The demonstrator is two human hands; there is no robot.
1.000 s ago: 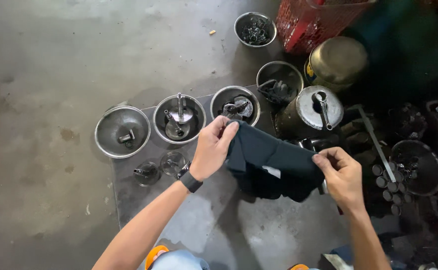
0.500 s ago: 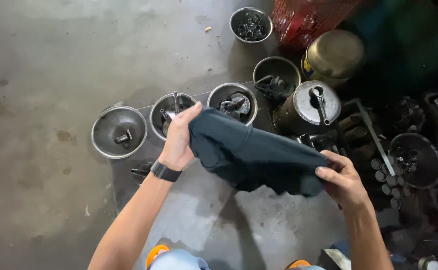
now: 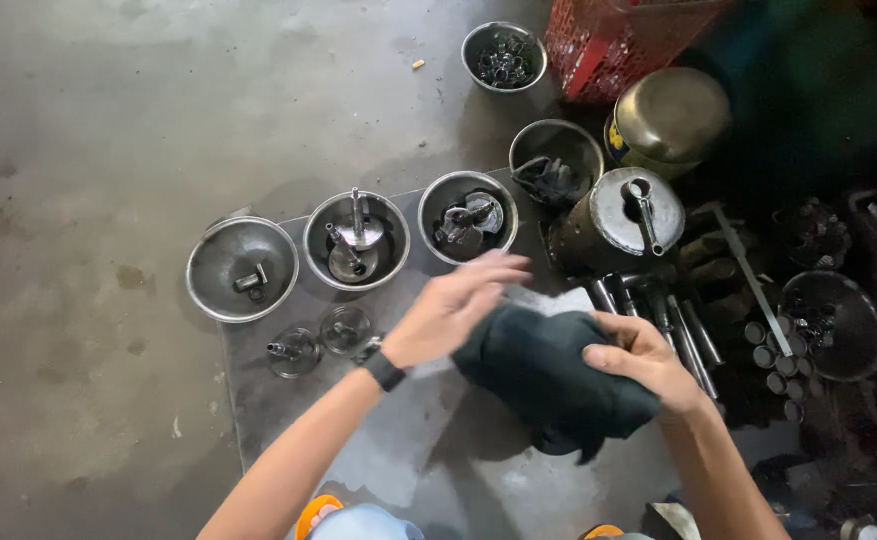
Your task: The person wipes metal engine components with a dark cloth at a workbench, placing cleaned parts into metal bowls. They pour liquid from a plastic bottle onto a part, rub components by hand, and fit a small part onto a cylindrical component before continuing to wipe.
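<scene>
Right hand grip pinches the dark cloth; left hand lies spread, flat against its near fold. Best keep the bundle above the floor, off the steel bowls.

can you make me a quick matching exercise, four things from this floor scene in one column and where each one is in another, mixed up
Things:
1. dark cloth
2. red crate
3. small bowl of dark bits
4. bowl with one small metal part

Places:
a. far left of the row of three steel bowls
b. bunched between the left hand and right hand
c. top edge of the view, right of centre
d. alone on the concrete, just left of the crate

Pairs: 1-b, 2-c, 3-d, 4-a
</scene>
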